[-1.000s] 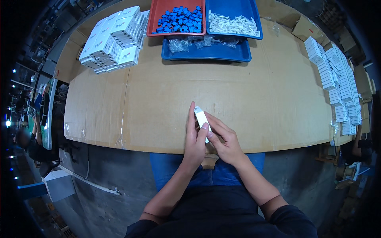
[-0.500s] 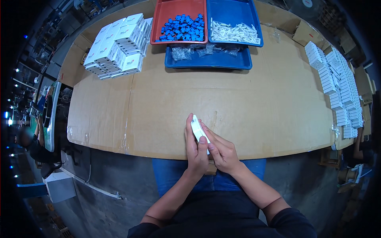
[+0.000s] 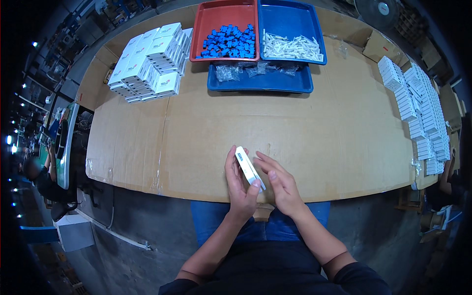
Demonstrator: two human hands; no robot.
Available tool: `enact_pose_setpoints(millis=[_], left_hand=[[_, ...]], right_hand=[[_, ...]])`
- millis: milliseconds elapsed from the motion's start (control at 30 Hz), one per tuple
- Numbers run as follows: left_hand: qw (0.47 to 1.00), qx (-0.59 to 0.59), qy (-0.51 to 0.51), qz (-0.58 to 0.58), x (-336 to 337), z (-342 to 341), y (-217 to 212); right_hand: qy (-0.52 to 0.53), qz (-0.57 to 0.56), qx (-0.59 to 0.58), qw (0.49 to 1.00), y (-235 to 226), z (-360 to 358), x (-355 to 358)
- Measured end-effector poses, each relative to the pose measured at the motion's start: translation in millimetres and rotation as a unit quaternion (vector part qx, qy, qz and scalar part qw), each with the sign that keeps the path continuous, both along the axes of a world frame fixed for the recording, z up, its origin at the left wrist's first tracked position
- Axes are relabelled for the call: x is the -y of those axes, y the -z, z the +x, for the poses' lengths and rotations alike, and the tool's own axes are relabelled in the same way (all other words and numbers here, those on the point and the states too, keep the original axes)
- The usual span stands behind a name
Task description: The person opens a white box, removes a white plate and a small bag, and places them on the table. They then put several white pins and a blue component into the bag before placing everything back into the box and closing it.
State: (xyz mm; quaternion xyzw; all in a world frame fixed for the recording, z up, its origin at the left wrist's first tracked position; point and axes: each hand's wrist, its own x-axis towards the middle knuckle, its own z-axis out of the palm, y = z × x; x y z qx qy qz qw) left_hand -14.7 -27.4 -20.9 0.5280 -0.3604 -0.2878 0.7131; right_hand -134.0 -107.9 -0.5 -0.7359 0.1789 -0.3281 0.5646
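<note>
A small white box point(image 3: 249, 166), narrow and tilted, rests in my left hand point(image 3: 240, 189) above the near edge of the cardboard-covered table. The thumb presses on its lower end and the fingers lie behind its left side. Just to the right of it is my right hand point(image 3: 282, 186), apart from the box, with its fingers loosely stretched and nothing between them. A dark printed mark shows near the box's upper end.
White boxes point(image 3: 142, 61) are stacked at the far left. At the back stand a red tray point(image 3: 223, 12) of blue parts, a blue tray point(image 3: 290, 19) of white parts, and a lower blue tray point(image 3: 260, 87) with clear bags. Rows of white boxes point(image 3: 418, 108) line the right edge.
My right hand has come off the white box and moved slightly right, its fingers spreading. The box stays in my left hand, showing more of its side. The whole view has shifted slightly.
</note>
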Motion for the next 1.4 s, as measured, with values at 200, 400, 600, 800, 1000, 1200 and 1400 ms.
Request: enact_pose_setpoints(millis=[200, 400, 600, 800, 1000, 1200, 1400], left_hand=[[0.997, 0.062, 0.031, -0.026, 1.2, -2.5, 8.8], [0.981, 0.184, -0.059, -0.030, 4.0, 4.2, 17.7], [0.980, 0.147, -0.110, -0.077, 0.5, -2.5, 20.1], [0.980, 0.133, -0.117, -0.088, -2.2, -3.6, 18.1], [0.984, 0.128, -0.104, -0.068, -6.7, -5.0, 7.4], [0.984, 0.127, -0.100, -0.073, -7.3, -3.9, 9.0], [0.988, 0.100, -0.097, -0.066, -6.0, -7.0, 7.8]], right_hand=[[-0.030, 0.319, -0.049, 0.946, -18.7, 5.4, -4.3], [0.005, 0.379, 0.029, 0.925, -20.8, 18.8, -31.2], [0.013, 0.345, 0.054, 0.937, -14.7, 19.4, -46.4], [0.052, 0.191, 0.010, 0.980, -12.0, 18.8, -54.7], [0.066, 0.158, 0.011, 0.985, -11.4, 17.8, -56.0], [0.063, 0.137, 0.010, 0.988, -13.1, 17.9, -56.1], [0.062, 0.128, -0.007, 0.990, -7.8, 13.9, -54.4]])
